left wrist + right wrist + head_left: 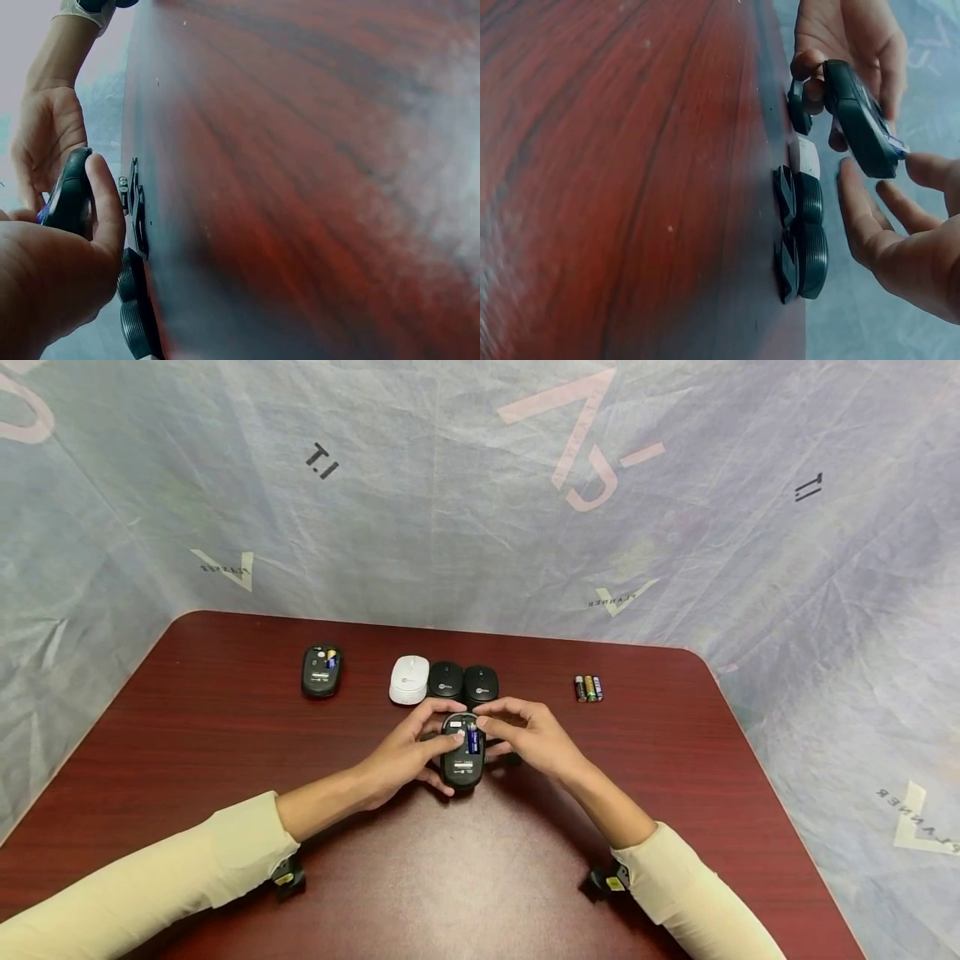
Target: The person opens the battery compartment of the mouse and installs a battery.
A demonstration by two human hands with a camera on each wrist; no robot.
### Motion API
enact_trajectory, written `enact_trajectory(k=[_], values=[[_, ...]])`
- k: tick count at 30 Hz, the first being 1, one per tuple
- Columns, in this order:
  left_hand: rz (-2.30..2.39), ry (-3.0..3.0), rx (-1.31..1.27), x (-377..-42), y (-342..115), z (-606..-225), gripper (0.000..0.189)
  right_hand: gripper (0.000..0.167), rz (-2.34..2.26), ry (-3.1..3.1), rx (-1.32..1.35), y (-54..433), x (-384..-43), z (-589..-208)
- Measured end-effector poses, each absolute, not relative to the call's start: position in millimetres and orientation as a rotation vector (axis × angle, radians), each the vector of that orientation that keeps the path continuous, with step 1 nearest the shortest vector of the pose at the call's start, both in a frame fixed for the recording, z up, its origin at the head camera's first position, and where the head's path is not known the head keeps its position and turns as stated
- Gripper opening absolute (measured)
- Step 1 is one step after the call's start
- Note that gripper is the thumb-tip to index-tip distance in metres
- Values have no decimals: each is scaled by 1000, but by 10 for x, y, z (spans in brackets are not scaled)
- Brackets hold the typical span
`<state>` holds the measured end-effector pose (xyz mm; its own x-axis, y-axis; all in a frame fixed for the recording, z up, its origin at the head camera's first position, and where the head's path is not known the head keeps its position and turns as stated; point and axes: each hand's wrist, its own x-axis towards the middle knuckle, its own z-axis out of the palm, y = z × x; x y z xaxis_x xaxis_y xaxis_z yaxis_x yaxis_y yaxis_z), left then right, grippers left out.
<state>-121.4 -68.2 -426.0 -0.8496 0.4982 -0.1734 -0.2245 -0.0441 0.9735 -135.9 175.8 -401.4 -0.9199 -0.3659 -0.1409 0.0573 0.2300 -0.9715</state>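
Observation:
My left hand [397, 760] grips a black computer mouse [461, 768], held underside up above the table with its battery slot uncovered. Within that slot lies a blue battery [473, 741]; the right wrist view shows one battery end [898, 147] sticking out of the mouse. My right hand [542, 745] is at the mouse's right side, thumb touching the battery's upper end. Its other fingers are spread and loosely bent in the right wrist view. In the left wrist view, the left fingers wrap the mouse [69, 196] and the battery is mostly hidden.
Behind the hands stand a white mouse [409, 680] and two black mice [446, 678]. Two thin black pieces [785, 196] lie before them. Another upturned mouse [322, 672] with a battery lies left. Three batteries [589, 688] lie right on the red-brown table [450, 885].

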Motion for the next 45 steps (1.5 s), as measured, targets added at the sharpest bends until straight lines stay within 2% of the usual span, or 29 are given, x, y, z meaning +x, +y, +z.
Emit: enact_trajectory(k=[8, 17, 28, 40, 45], values=[[1940, 1799, 259, -1216, -642, -4230, 42, 37, -1767, 2054, -325, 1729, -1334, -4037], [1920, 1833, 302, -1202, -650, -4222, 31, 30, -1844, 2046, -317, 1677, -1289, -4068], [1835, 1995, 400, -1168, -634, -4219, 25, 20, -1546, 2473, -416, 1567, -1205, -4059], [1789, 2020, 412, -1166, -758, -4255, 31, 20, -1548, 2472, -319, 1414, -1207, -4074], [1803, 1948, 332, -1182, -855, -4240, 32, 24, -1585, 2399, -360, 1401, -1225, -4075]])
